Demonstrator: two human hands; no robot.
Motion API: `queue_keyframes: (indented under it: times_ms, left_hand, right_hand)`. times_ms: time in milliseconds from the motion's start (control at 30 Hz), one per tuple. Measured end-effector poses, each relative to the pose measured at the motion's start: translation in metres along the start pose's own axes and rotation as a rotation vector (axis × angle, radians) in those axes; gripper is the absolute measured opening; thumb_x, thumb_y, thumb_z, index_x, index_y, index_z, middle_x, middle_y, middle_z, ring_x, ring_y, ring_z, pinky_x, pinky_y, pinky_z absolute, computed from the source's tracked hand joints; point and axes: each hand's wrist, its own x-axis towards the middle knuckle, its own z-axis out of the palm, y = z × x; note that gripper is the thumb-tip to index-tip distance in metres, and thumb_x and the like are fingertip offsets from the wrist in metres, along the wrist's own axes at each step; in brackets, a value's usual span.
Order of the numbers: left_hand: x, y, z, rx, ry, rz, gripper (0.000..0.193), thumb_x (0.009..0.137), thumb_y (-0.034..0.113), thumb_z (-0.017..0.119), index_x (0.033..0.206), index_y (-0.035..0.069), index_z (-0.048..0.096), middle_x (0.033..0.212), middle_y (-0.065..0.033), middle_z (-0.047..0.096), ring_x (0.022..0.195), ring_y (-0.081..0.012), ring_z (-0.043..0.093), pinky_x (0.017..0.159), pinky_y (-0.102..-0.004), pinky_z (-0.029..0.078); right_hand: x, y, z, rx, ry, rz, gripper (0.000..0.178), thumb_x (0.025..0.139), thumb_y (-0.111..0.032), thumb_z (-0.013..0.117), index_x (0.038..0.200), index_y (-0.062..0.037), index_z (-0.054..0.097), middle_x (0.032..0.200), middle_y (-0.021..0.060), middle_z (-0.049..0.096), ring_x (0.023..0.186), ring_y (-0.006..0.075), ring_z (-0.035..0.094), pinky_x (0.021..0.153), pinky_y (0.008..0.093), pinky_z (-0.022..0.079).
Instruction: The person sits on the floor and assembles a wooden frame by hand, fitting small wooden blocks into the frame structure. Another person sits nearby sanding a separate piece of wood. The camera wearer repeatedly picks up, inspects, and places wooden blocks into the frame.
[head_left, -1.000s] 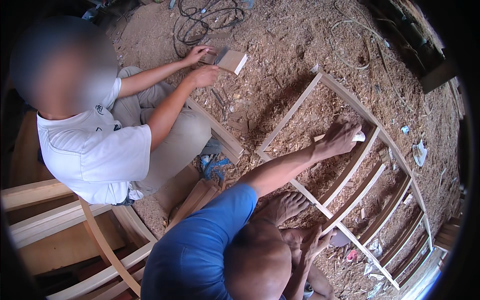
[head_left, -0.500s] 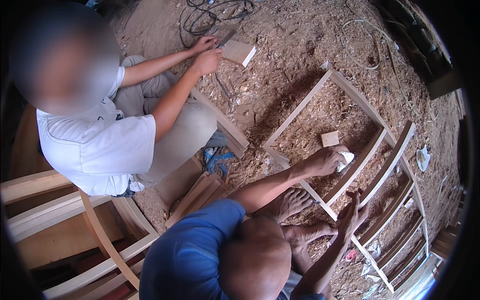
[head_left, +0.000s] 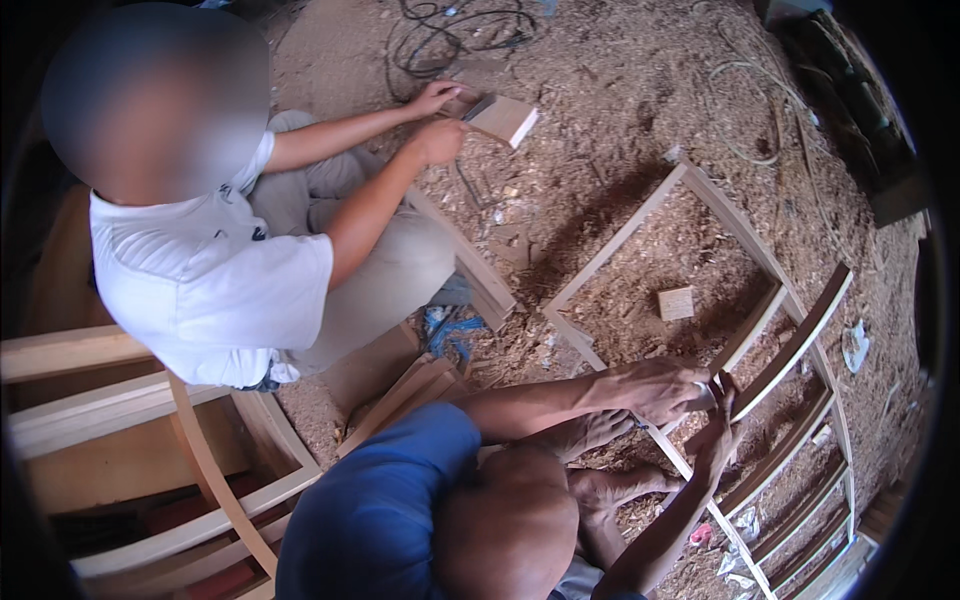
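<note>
Hands meet at the near right: your left hand (head_left: 655,388) curls, seemingly around a small pale piece, on the slatted pale wooden frame (head_left: 800,345); right hand (head_left: 718,440) fingers half-open beside. Loose grip could drop it into sawdust.

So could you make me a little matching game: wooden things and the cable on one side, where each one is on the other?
Things:
1. wooden frame
2. small square block
3. black cable
4. pale board

Places:
A. looped on the floor at the top
B. held by the co-worker in white
C. touched by the left hand and right hand
D. lying on sawdust inside the frame

Pairs: 1-C, 2-D, 3-A, 4-B
</note>
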Motion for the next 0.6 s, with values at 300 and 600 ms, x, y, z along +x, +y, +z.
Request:
queue_keyframes:
  times_ms: [300, 600]
  left_hand:
    - [-0.011, 0.027, -0.007, 0.062, 0.077, 0.008, 0.016, 0.089, 0.012, 0.060, 0.082, -0.002, 0.057, 0.111, -0.0171, 0.048, 0.078, -0.0207, 0.059, 0.064, -0.0328, 0.058]
    - [-0.009, 0.047, 0.006, -0.854, 0.021, -0.788, 0.075, 0.089, 0.066, 0.059, 0.120, -0.002, 0.047, 0.102, -0.0152, 0.057, 0.096, -0.0273, 0.059, 0.090, -0.0394, 0.050]
  right_hand:
    - [-0.032, 0.004, 0.014, 0.254, -0.189, -0.317, 0.034, 0.101, -0.031, 0.059, 0.111, 0.0007, 0.069, 0.079, 0.0004, 0.055, 0.073, 0.0104, 0.047, 0.065, 0.0292, 0.039]
    - [-0.067, 0.015, 0.011, -0.090, 0.222, -0.749, 0.021, 0.098, -0.011, 0.060, 0.110, 0.0026, 0.070, 0.104, 0.0128, 0.070, 0.096, 0.0253, 0.066, 0.085, 0.0389, 0.052]
